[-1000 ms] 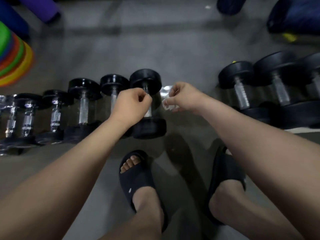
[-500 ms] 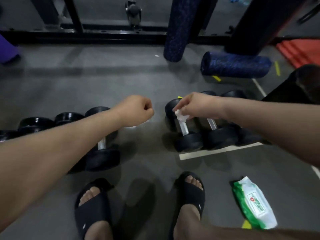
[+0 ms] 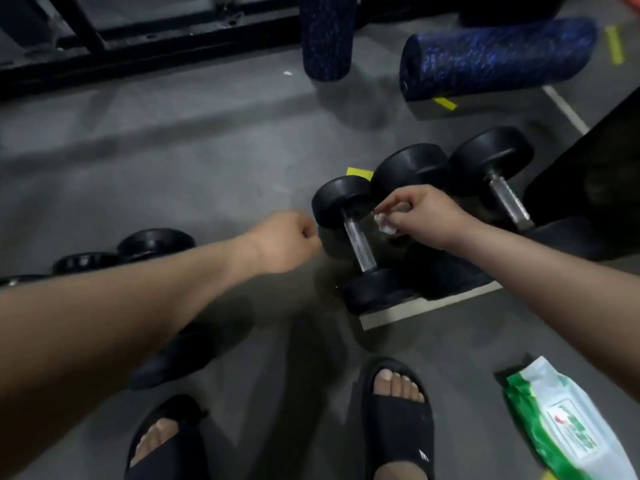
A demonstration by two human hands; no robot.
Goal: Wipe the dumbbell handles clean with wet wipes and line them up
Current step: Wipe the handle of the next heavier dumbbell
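Dumbbell (image 3: 358,244) beside white line (image 3: 450,299); grey floor (image 3: 207,174) leftward

Right hand (image 3: 427,216) carried wipe (image 3: 384,226) from left row to right-side dumbbells (image 3: 358,242); left hand (image 3: 284,242) off handle.

Centre frame, the nearest dumbbell (image 3: 341,202) has matt black, rubbery-looking heads, and its handle (image 3: 358,242) is bright metal with a sheen. Beside it is a crumpled white wet wipe (image 3: 384,226), soft and cloth-like. Lower right, the wipes pack (image 3: 568,424) is glossy plastic film. Upper right, the foam roller (image 3: 495,57) looks speckled and rough. The floor (image 3: 173,168) is dull, matt grey.
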